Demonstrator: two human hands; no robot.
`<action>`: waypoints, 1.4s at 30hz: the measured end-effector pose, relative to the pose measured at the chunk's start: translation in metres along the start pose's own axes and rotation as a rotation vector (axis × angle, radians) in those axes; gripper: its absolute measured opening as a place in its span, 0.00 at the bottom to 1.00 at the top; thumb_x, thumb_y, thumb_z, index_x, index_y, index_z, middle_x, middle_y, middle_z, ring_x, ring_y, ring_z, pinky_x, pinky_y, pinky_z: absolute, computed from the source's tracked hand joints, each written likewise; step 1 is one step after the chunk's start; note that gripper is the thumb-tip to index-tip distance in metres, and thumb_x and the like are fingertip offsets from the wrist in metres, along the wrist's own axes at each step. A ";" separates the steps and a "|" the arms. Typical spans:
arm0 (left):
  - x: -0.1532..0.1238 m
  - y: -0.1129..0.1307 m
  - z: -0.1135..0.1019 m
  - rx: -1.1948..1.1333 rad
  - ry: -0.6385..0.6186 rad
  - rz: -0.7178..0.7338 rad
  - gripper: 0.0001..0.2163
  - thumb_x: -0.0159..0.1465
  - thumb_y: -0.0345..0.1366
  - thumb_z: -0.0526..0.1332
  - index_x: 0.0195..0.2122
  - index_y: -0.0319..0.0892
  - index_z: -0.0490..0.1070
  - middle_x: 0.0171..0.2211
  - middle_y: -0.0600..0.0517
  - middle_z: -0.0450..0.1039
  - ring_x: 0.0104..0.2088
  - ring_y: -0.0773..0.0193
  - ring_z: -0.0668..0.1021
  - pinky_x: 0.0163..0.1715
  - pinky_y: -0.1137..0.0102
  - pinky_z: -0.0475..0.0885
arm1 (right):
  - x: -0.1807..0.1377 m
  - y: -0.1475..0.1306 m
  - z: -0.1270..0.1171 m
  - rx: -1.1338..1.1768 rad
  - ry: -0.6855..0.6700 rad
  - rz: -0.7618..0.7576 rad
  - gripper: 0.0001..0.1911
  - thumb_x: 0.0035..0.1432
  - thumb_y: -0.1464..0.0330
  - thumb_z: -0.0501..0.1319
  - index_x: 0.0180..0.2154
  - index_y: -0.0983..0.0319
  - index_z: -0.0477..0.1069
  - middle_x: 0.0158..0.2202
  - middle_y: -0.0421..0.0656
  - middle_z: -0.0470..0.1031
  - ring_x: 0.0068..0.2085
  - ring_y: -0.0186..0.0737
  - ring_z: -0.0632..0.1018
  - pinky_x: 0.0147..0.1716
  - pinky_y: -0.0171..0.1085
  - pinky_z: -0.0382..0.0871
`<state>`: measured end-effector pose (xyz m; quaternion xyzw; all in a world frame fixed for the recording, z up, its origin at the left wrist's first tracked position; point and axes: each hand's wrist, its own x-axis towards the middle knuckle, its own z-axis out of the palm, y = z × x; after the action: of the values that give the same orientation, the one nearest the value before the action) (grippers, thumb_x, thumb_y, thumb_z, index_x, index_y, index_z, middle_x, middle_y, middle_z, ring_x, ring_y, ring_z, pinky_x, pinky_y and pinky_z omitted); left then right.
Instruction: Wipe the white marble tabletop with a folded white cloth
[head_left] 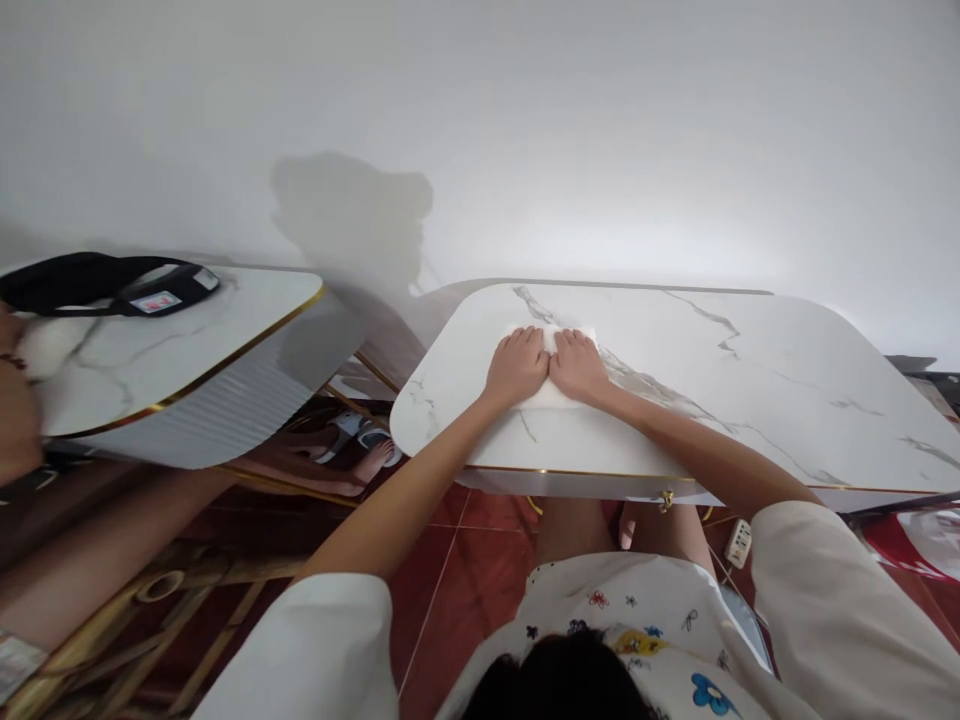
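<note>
My left hand [519,364] and my right hand [576,364] rest side by side on a white cloth [553,394], thumbs touching. Their fingers are bent and pressed together over the cloth, so both hands look closed on it. The cloth lies flat on a white marble-patterned table [750,400], left of its middle. Its edges show in front of my wrists and beyond my fingertips; the part beneath my palms is hidden.
At left stands a second marble-patterned table [247,315] with a black strapped item [112,285] on it. Another person's arm [19,420] reaches its edge. A bamboo chair [172,610] stands below. A power strip [739,543] is under my table; a wall [525,150] rises behind.
</note>
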<state>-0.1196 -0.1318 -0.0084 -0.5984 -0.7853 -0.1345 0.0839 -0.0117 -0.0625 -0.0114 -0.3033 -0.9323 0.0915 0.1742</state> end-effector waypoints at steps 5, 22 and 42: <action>0.041 -0.015 0.007 -0.050 0.008 -0.029 0.13 0.64 0.31 0.47 0.44 0.41 0.68 0.48 0.41 0.73 0.52 0.50 0.72 0.53 0.56 0.66 | 0.046 0.016 0.008 -0.001 -0.011 -0.002 0.18 0.65 0.71 0.47 0.50 0.70 0.67 0.53 0.56 0.71 0.57 0.52 0.68 0.58 0.47 0.58; 0.141 -0.067 0.035 -0.046 0.044 -0.119 0.12 0.64 0.31 0.47 0.42 0.41 0.69 0.48 0.41 0.74 0.52 0.49 0.73 0.53 0.55 0.67 | 0.160 0.043 0.032 0.016 0.002 -0.039 0.16 0.66 0.70 0.47 0.48 0.67 0.69 0.54 0.52 0.73 0.57 0.49 0.69 0.58 0.46 0.61; 0.181 -0.028 0.058 -0.001 0.044 0.007 0.15 0.67 0.31 0.45 0.47 0.39 0.69 0.51 0.40 0.73 0.54 0.50 0.71 0.53 0.57 0.64 | 0.161 0.098 0.026 -0.080 0.064 0.029 0.18 0.65 0.72 0.45 0.49 0.68 0.69 0.53 0.56 0.73 0.56 0.54 0.70 0.56 0.49 0.61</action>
<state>-0.1938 0.0448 -0.0133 -0.5982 -0.7811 -0.1475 0.1013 -0.0912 0.1102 -0.0186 -0.3263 -0.9247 0.0469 0.1902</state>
